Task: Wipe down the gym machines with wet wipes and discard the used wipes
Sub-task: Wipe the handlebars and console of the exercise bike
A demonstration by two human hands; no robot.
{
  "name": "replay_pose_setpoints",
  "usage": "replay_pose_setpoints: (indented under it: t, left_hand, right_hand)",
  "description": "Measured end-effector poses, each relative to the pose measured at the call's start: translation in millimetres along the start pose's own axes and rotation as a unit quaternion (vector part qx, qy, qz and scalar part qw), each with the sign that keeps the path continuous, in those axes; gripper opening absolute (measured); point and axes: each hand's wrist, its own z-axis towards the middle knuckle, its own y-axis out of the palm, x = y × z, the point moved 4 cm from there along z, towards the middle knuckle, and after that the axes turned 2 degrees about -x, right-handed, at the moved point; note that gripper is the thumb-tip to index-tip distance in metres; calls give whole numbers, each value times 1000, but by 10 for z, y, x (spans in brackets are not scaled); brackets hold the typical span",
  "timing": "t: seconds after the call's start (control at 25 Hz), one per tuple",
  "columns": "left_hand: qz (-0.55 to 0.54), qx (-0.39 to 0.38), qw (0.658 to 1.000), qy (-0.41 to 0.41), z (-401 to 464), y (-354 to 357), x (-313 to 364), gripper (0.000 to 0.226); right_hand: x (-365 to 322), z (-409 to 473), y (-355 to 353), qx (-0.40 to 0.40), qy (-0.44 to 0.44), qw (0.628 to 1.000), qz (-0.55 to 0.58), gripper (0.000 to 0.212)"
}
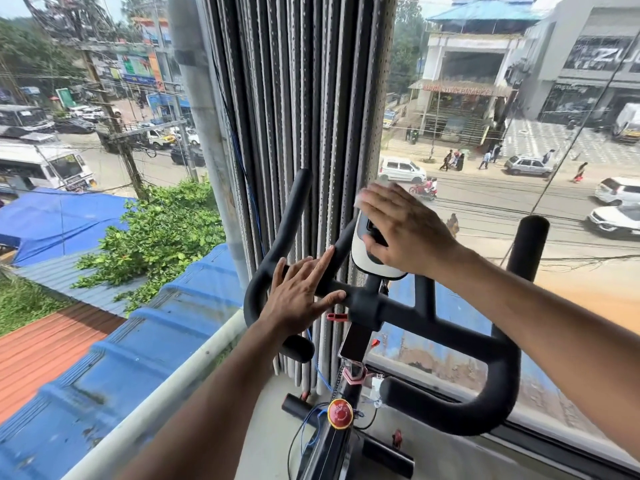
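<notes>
Pressing wipe [360, 199] on bike console [363, 251], right hand [408, 230] flat; left hand [301, 296] flat on handlebar [433, 323]; no legible writing

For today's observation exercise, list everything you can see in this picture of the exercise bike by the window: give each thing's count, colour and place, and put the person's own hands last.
Handlebar: one, black, padded, centre of view.
Console: one, white with a dark screen, above the handlebar stem.
Wet wipe: one, white, only an edge visible under the right fingertips at the console's top.
Knob: one, red with a yellow ring, on the frame below the handlebar.
Curtain: one, grey, gathered in the window corner behind the bike.
Blue wires: a few, trailing down beside the curtain.
Windows: two panes meeting at the corner, street and roofs outside.
Left hand: fingers straight, resting on the left handlebar.
Right hand: flat, pressing the wipe onto the console.
</notes>
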Motion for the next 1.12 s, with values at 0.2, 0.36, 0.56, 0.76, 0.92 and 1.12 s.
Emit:
replay_pose_setpoints:
  t: [0.2, 0.36, 0.56, 0.76, 0.92, 1.12]
  left_hand:
    - [0, 0, 1000, 0, 5, 1, -13, 82]
    - [-1, 2, 1000, 1, 12, -4, -18, 82]
    - [-1, -2, 1000, -2, -7, -16, -1, 83]
    - [-2, 0, 1000, 3, -2, -6, -10, 82]
    - [1, -1, 1000, 2, -5, -21, 8, 84]
    - [23, -16, 1000, 3, 0, -8, 9, 81]
  right_hand:
    - [-250, -459, 87, -55, -150, 987, -18, 59]
    - [-148, -258, -5, -32, -74, 993, -81, 61]
    - [-460, -408, 117, -90, -121, 985, -80, 67]
    - [-474, -706, 130, -99, -160, 978, -90, 56]
    - [-556, -541, 181, -73, -118, 987, -81, 48]
    - [-457, -961, 117, -69, -161, 983, -56, 49]
